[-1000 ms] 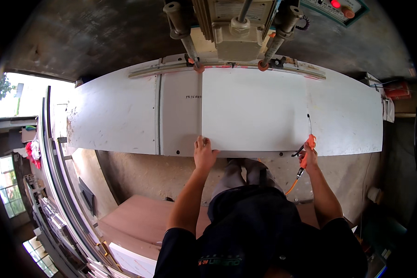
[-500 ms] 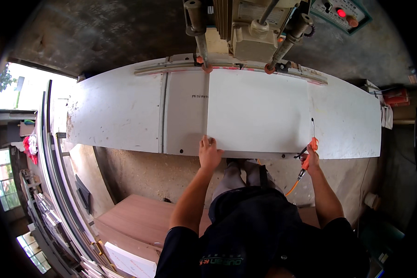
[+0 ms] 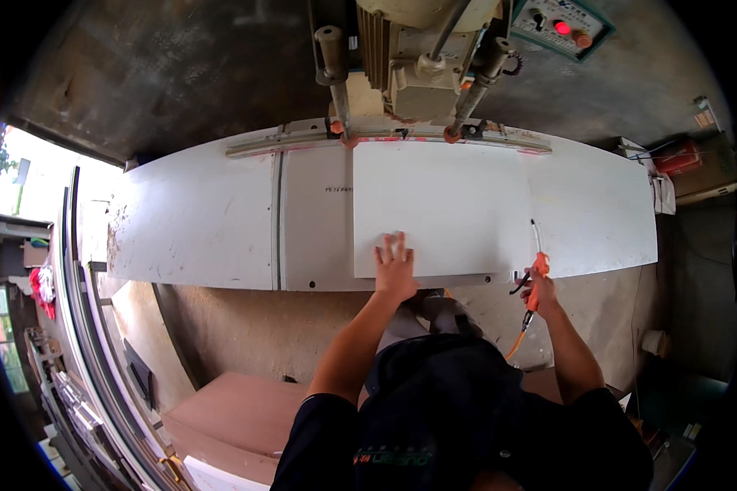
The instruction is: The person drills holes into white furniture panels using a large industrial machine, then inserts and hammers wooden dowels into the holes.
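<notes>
A white rectangular panel lies flat on the long white machine table, its far edge at the fence. My left hand rests on the panel near its front left corner, fingers spread. In my right hand is an orange air blow gun, gripped by its handle at the front edge of the table, right of the panel. Its thin nozzle points away from me over the table. An orange hose runs down from the handle.
Above the table's far side stands a drilling machine with a motor and two clamp posts. A control box with a lit red lamp is at upper right. Long profiles stand at left; a brown board stack lies behind me.
My left hand has moved right, from the panel's left edge onto its top, and its fingers have spread. My right hand still holds the blow gun. The whole view has shifted slightly.
</notes>
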Demonstrator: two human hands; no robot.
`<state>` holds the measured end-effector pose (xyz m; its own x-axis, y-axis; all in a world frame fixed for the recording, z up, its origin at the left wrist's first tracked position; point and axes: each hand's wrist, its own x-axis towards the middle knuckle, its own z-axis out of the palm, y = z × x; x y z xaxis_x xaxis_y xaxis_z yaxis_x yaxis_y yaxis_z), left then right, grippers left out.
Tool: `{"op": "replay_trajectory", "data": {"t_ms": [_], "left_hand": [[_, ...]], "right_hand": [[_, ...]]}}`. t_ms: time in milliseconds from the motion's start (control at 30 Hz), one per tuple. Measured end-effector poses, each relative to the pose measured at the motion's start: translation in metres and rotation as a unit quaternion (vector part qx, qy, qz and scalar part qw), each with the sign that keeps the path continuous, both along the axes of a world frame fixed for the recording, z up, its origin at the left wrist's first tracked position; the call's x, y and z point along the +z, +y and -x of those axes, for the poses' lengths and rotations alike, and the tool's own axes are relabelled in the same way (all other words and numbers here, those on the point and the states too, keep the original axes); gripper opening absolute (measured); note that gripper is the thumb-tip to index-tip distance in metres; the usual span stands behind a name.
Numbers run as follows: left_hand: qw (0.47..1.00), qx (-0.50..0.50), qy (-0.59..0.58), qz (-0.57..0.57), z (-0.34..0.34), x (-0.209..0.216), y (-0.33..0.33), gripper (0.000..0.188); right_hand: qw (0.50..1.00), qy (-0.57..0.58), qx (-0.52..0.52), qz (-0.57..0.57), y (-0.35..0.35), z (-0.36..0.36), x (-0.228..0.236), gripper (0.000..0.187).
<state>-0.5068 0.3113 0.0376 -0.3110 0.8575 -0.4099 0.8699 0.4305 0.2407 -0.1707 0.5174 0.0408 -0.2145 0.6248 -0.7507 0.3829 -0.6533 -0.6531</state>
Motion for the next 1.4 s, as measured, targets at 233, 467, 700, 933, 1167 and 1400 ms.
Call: {"op": "replay_trajectory", "data": {"t_ms": [233, 467, 700, 933, 1167, 1400], "left_hand": [[0.993, -0.085, 0.041, 0.069, -0.012, -0.001, 0.061, 0.083], [0.991, -0.083, 0.026, 0.100, -0.013, -0.005, 0.071, 0.099], [0.989, -0.078, 0.067, 0.108, -0.016, -0.010, 0.069, 0.101], [0.990, -0.062, 0.057, 0.111, -0.017, -0.006, 0.071, 0.098], [0.988, -0.057, 0.070, 0.122, -0.018, -0.005, 0.068, 0.100], [0.989, -0.057, 0.071, 0.118, -0.015, -0.005, 0.067, 0.100]], "right_hand": [[0.989, -0.050, 0.134, -0.036, -0.071, -0.007, 0.037, 0.043], [0.988, -0.014, 0.156, 0.012, -0.088, -0.009, 0.057, 0.044], [0.974, 0.124, 0.165, 0.088, -0.054, 0.009, 0.067, 0.053], [0.969, 0.064, 0.226, 0.073, -0.026, 0.015, 0.062, 0.045], [0.967, -0.067, 0.238, -0.056, -0.009, -0.010, 0.046, 0.033], [0.958, -0.077, 0.253, -0.106, -0.005, -0.036, 0.068, 0.034]]}}
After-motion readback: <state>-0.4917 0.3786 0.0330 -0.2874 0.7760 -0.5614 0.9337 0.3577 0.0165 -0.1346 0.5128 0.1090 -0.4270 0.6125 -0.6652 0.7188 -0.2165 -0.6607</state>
